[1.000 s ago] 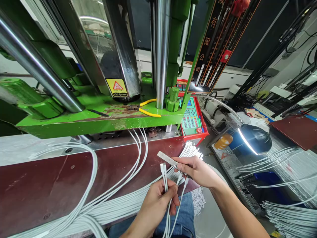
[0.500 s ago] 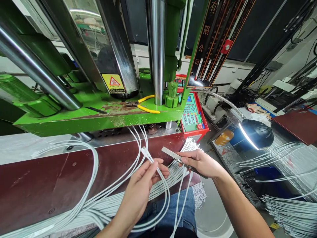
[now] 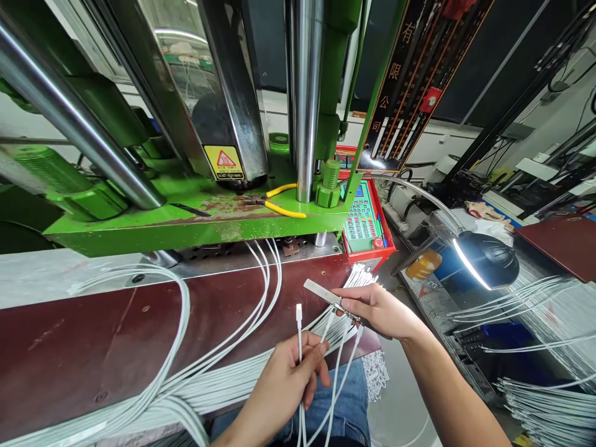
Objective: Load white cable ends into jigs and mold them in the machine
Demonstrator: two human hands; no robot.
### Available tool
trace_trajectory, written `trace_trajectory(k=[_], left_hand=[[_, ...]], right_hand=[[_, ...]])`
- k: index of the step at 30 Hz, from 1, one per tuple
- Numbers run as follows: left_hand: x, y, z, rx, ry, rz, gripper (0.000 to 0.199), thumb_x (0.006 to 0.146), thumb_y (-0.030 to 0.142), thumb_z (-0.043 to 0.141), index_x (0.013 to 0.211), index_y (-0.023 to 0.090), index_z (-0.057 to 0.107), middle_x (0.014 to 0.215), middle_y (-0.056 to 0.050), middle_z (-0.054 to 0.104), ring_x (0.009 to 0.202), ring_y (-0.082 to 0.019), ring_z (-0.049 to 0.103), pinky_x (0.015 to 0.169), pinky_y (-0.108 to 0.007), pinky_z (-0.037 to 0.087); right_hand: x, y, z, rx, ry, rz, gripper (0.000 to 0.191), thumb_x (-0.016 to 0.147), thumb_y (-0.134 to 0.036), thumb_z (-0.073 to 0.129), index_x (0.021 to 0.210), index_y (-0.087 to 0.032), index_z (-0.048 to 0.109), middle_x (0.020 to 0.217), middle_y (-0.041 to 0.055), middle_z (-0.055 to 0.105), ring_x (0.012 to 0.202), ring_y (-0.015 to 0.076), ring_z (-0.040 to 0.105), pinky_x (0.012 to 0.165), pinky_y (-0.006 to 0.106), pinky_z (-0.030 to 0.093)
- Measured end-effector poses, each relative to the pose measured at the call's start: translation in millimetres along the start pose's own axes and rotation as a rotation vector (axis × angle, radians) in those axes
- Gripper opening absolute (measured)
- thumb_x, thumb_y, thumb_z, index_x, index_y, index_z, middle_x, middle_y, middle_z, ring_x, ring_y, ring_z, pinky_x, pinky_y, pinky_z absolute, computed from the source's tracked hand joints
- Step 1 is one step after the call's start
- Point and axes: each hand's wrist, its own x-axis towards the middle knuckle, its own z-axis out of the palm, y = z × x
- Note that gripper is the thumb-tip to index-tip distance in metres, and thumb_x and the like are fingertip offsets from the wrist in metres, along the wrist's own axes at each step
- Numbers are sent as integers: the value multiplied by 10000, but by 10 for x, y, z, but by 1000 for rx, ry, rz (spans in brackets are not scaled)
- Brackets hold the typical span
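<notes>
My left hand point(image 3: 295, 372) is closed around thin white cables, low in front of the dark red table. One white cable connector point(image 3: 298, 315) stands upright above its fingers. My right hand point(image 3: 379, 310) is closed on a flat metal tool point(image 3: 322, 291) with a pale, straight blade pointing up and left; its exact kind is unclear. Below that tool, several white cable ends point(image 3: 359, 338) hang from my right hand, one running to the left hand. Beneath both hands, a thick bundle of white cables point(image 3: 237, 377) lies along the table edge.
A green press point(image 3: 223, 233) stands behind the table, with cables running under its plate. Yellow-handled pliers point(image 3: 284, 210) lie on it. A red control box point(image 3: 365, 217) is at right. Small white scraps point(image 3: 375, 375) and a pale bin point(image 3: 405, 397) sit below.
My left hand has lowered and moved slightly right; two connectors were together in it, one now stands there. Another cable end now sits at my right hand. The view has shifted slightly.
</notes>
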Motion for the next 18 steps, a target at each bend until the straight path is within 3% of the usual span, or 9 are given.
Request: trace_trajectory(k=[6,18], left_hand=[[26,-70,-10,67,71,2,361,838,512,461,793,157,508,623,-37,653,355,-76,409,393,-215,318],[-14,36,50,202,169,-23,344,820,500,431,701,182,488,553,-17,614,349,-93,427,402,-218,324]], right_hand=[[22,-24,40,-43,-1,2,455,882,-474,522,1212,-179,627,826,21,655,697,140,525,640,242,427],[33,52,65,-88,-16,-29,424,910,-455,493,1223,-201,623,847,16,646,723,153,519,656,249,418]])
